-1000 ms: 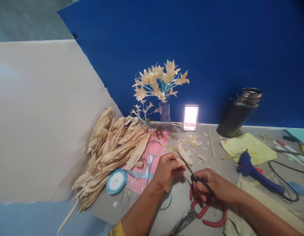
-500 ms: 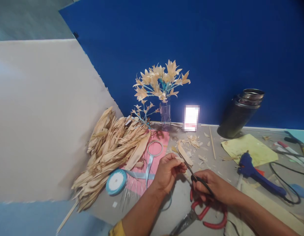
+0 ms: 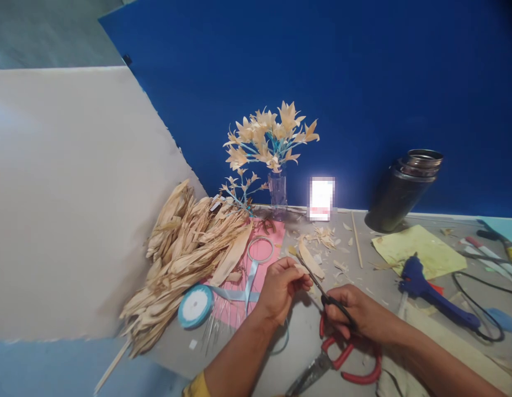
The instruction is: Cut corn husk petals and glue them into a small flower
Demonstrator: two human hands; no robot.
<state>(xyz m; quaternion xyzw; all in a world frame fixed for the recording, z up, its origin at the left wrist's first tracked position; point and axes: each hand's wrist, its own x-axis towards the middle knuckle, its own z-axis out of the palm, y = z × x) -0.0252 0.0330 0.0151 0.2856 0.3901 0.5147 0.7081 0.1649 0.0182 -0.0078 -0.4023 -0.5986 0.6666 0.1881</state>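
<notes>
My left hand (image 3: 281,289) is closed in a pinch on a small pale husk piece (image 3: 302,269) held just above the table. My right hand (image 3: 355,317) grips small black-handled scissors (image 3: 322,288), whose thin blades reach up to the husk piece at my left fingertips. A larger pair of red-handled scissors (image 3: 342,361) lies on the table under my right hand. A longer cut husk strip (image 3: 312,259) rests just beyond the blades.
A heap of dried husks (image 3: 185,259) lies left, beside a blue ribbon spool (image 3: 195,306) and pink paper (image 3: 260,264). A vase of husk flowers (image 3: 275,160) stands behind. Right: dark metal flask (image 3: 403,190), blue glue gun (image 3: 430,292), yellow sheet (image 3: 417,248), wooden skewer (image 3: 356,238).
Hardly anything differs: both hands stay at the same spot with the scissors at the husk piece, and the view shifts slightly.
</notes>
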